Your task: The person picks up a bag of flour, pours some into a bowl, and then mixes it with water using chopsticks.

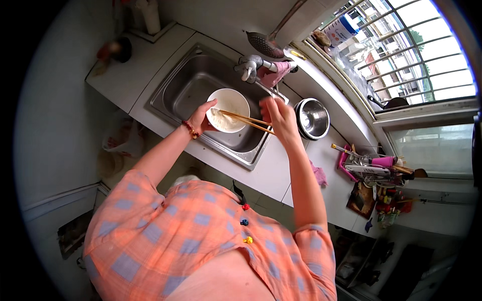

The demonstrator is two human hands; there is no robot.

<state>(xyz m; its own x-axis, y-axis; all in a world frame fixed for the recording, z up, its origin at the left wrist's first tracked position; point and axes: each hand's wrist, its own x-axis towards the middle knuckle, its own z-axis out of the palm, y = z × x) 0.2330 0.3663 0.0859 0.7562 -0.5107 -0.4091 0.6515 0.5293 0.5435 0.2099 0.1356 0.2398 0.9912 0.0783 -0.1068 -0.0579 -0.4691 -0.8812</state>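
Note:
My left hand (201,117) grips a white bowl (236,98) by its left side, with the thumb on the rim. The bowl is held over a stainless steel sink (180,77). Inside it lies a whitish, pasty mass (223,121); what it is made of I cannot tell. A pair of wooden chopsticks (250,121) reaches into that mass. My right hand (278,114), a little blurred, is closed around their upper ends, to the right of the bowl. Fingers under the bowl are mostly hidden.
A faucet (250,67) juts over the sink's far edge, with a pink cloth (275,74) beside it. Stacked metal bowls (314,118) stand right of the sink. A skimmer (265,43) hangs on the wall. Farther right are a pink utensil rack (342,160) and another pink cloth (319,174).

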